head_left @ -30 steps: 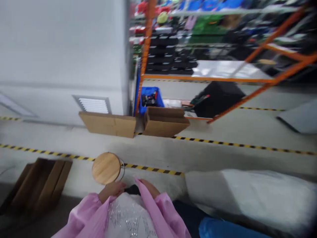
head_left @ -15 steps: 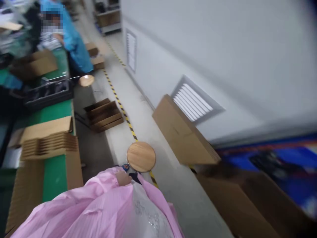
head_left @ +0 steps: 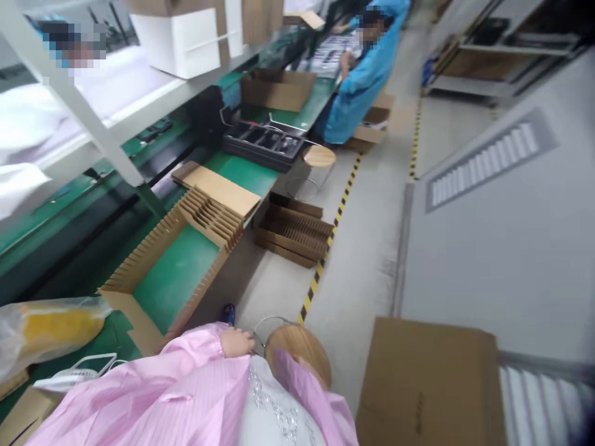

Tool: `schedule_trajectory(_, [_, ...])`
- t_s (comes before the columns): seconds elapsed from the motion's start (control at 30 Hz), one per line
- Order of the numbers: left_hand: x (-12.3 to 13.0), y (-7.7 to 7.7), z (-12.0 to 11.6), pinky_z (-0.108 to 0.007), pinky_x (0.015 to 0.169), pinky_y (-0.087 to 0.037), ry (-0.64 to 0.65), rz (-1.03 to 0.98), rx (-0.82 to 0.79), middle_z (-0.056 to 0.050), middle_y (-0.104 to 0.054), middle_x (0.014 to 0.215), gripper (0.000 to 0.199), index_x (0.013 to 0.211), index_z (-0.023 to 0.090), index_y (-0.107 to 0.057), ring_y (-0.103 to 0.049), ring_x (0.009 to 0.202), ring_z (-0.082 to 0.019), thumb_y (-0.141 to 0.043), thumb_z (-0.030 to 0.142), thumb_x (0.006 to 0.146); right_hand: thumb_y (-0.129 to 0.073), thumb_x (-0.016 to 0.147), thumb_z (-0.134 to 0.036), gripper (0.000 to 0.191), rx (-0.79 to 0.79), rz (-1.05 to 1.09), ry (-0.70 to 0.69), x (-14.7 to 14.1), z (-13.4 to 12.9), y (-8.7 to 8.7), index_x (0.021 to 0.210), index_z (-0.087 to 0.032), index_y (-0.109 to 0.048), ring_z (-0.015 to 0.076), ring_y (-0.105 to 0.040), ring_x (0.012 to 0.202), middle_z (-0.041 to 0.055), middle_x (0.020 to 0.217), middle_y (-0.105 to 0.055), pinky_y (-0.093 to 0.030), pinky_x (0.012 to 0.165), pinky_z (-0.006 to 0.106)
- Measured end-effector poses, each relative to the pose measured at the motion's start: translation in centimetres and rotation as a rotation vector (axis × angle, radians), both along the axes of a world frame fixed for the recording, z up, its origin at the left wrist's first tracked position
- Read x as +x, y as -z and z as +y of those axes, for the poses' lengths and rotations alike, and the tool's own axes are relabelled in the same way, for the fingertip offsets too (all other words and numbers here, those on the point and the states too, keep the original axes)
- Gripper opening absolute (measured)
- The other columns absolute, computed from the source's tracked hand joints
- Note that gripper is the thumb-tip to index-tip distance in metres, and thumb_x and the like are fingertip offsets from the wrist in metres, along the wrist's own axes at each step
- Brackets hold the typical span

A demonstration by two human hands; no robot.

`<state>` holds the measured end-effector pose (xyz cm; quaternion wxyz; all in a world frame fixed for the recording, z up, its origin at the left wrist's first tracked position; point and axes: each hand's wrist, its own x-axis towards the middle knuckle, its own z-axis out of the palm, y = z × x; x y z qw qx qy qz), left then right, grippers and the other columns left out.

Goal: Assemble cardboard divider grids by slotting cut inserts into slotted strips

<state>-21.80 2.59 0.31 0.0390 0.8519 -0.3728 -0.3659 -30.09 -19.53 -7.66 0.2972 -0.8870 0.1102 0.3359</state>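
My left hand comes out of a pink sleeve at the lower middle, beside the edge of the pink coat. Its fingers look loosely spread, and nothing shows in them. Just right of it stands a round wooden stool with a thin metal frame. Of my right hand, only a blurred sliver shows beside the right coat edge, over the stool seat; its fingers are hidden. On the green bench to the left lies a slotted cardboard divider frame.
Along the bench are a black tray, an open carton and a yellow item in clear plastic. A co-worker in blue sits farther along. A carton of dividers stands on the floor; a large carton stands right.
My view has swung left, bringing more bench and the upper shelf into sight. The left hand's fingers look more spread than before. The stool appears lower and farther right in view.
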Motion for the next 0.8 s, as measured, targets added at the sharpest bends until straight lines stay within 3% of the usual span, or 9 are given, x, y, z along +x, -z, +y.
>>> schedule_trajectory(0.1, [3.7,-0.4,3.3,-0.055,0.106,-0.031,-0.145,-0.198,-0.123,-0.008,-0.053,0.138,0.023,0.106,0.023,-0.068,-0.04,0.132,-0.031,-0.052,0.019,0.09,-0.052,0.087,-0.022,0.027,0.021,0.007,-0.149,7.9,3.6,-0.7,0.111,-0.023,-0.065,0.023,-0.062,0.103,0.0107,0.108,-0.067,-0.047,0.087,0.035])
schedule_trajectory(0.17, [6.0,-0.6,5.6,-0.061,0.108,-0.023,-0.229,-0.338,-0.188,-0.009,-0.046,0.143,0.026,0.112,0.025,-0.066,-0.029,0.138,-0.032,-0.053,0.02,0.089,-0.049,0.085,-0.017,0.036,0.055,-0.052,-0.233,13.1,6.6,-2.0,0.118,-0.022,-0.062,0.025,-0.06,0.109,0.012,0.114,-0.066,-0.045,0.092,0.036])
schedule_trajectory(0.3, [9.2,-0.2,9.4,-0.062,0.108,-0.025,-0.352,-0.491,-0.216,-0.009,-0.038,0.149,0.036,0.121,0.026,-0.061,-0.022,0.141,-0.034,-0.052,0.017,0.087,-0.045,0.086,-0.021,0.043,0.174,-0.203,-0.409,21.0,12.6,-5.4,0.128,-0.022,-0.055,0.0232,-0.055,0.117,0.0097,0.124,-0.061,-0.039,0.1,0.037])
schedule_trajectory(0.43, [11.2,0.8,11.2,-0.06,0.107,-0.032,-0.38,-0.597,-0.292,-0.008,-0.039,0.148,0.04,0.116,0.026,-0.064,-0.019,0.142,-0.034,-0.048,0.008,0.084,-0.047,0.084,-0.022,0.034,0.331,-0.286,-0.597,26.0,15.6,-7.7,0.115,-0.023,-0.063,0.0211,-0.059,0.108,0.0065,0.114,-0.066,-0.041,0.096,0.035])
schedule_trajectory(0.53, [13.7,0.8,10.7,-0.054,0.107,-0.035,-0.345,-0.648,-0.371,-0.006,-0.036,0.15,0.042,0.116,0.027,-0.064,-0.013,0.144,-0.032,-0.046,0.007,0.083,-0.046,0.084,-0.019,0.026,0.408,-0.327,-0.671,29.9,14.9,-8.1,0.099,-0.021,-0.067,0.0182,-0.063,0.1,0.0052,0.105,-0.069,-0.043,0.091,0.031])
schedule_trajectory(0.63, [16.5,0.9,8.7,-0.052,0.108,-0.036,-0.375,-0.645,-0.369,-0.005,-0.031,0.153,0.049,0.129,0.03,-0.054,-0.014,0.144,-0.031,-0.048,0.011,0.084,-0.039,0.087,-0.02,0.03,0.549,-0.37,-0.532,34.9,12.3,-7.5,0.105,-0.021,-0.063,0.0132,-0.065,0.084,0.0033,0.096,-0.07,-0.047,0.082,0.027])
schedule_trajectory(0.7, [17.9,1.7,7.0,-0.054,0.107,-0.035,-0.515,-0.646,-0.291,-0.009,-0.031,0.153,0.055,0.136,0.028,-0.048,-0.019,0.142,-0.035,-0.055,0.019,0.082,-0.035,0.09,-0.025,0.031,0.679,-0.375,-0.321,38.7,9.9,-6.5,0.108,-0.02,-0.06,0.0097,-0.062,0.066,0.0019,0.088,-0.069,-0.048,0.071,0.025])
schedule_trajectory(0.8, [18.8,3.4,4.5,-0.053,0.105,-0.037,-0.855,-0.614,-0.068,-0.015,-0.038,0.148,0.066,0.137,0.021,-0.048,-0.027,0.138,-0.04,-0.065,0.028,0.074,-0.035,0.09,-0.033,0.03,0.785,-0.31,-0.093,44.9,5.9,-4.5,0.103,-0.018,-0.059,0.0074,-0.053,0.049,0.0006,0.081,-0.067,-0.047,0.058,0.024])
